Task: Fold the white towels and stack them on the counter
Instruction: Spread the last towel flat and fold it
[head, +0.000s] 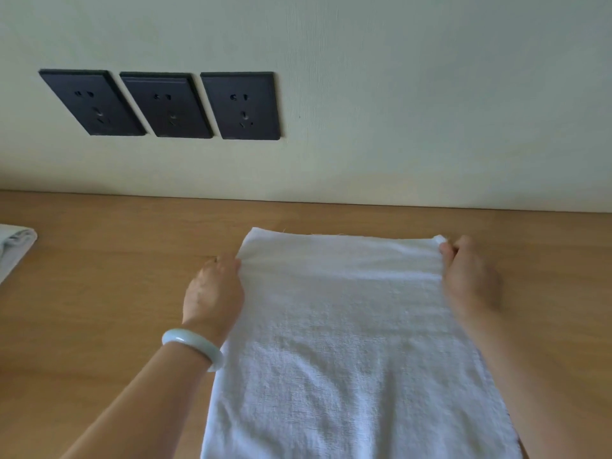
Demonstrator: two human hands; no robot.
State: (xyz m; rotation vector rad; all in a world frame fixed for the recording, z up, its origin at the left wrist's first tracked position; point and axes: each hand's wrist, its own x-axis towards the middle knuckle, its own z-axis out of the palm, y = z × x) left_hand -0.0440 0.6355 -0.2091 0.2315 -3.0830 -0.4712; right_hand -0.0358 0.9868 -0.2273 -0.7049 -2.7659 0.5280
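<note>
A white towel [344,332] lies spread lengthwise on the wooden counter [99,293], its far edge close to the wall. My left hand [212,289] pinches the towel's left edge near the far corner. At the far right corner my right hand [470,276] grips the towel, with a bit of cloth sticking out above the fingers. The towel's near end runs out of the frame at the bottom.
Another white towel [13,250] lies at the counter's left edge, partly out of view. Three dark wall sockets [165,106] sit on the pale wall above the counter. A pale bangle [192,346] is on my left wrist.
</note>
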